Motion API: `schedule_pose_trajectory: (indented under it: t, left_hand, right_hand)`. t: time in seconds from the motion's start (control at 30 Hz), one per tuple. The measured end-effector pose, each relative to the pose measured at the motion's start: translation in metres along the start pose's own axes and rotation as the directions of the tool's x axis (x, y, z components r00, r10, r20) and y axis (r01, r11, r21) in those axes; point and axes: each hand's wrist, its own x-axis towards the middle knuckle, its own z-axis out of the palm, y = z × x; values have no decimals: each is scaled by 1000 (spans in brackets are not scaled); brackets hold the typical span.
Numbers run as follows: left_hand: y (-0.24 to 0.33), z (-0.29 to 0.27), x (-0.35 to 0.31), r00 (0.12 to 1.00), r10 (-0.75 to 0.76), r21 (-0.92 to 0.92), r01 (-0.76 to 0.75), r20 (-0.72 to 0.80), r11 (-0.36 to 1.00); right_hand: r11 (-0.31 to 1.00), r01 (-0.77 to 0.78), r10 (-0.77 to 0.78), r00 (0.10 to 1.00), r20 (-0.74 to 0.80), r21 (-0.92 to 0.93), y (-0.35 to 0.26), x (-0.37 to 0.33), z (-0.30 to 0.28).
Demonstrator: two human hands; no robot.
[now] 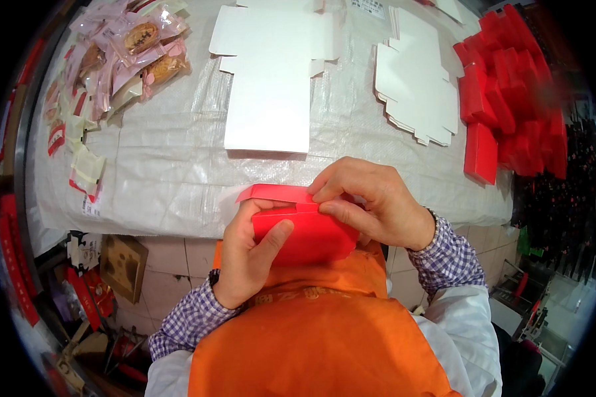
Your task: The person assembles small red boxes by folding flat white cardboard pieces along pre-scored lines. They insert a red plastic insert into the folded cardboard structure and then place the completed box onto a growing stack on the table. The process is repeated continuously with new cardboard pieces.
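Note:
A red cardboard box (304,235) is held in front of my orange apron, just off the table's near edge. Its top flap (277,192) stands partly raised, leaving a slot along the upper side. My left hand (248,248) grips the box's left end, thumb on the front face and fingers tucked behind it under the flap. At the upper right corner, my right hand (371,202) pinches the flap and edge between thumb and fingers. Past the box lies a stack of flat white carton blanks (268,99); their red undersides barely show.
Wrapped pastries (136,56) and small sachets (86,169) lie at the table's left. A second pile of white blanks (417,79) sits right of centre. Many folded red boxes (481,152) are heaped at the right edge. A whitish woven sheet (159,165) covers the table.

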Motion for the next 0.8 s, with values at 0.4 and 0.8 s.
schedule_pose_trajectory:
  t: [0.4, 0.8]
  left_hand:
    - [-3, -4, -4, 993, -66, -25, 68, 97, 997]
    - [-15, -6, -4, 996, -58, -51, 62, 74, 997]
  right_hand:
    - [993, 9, -9, 1000, -1, 117, -1, -3, -2]
    - [991, -50, 41, 996, 75, 120, -5, -5, -5]
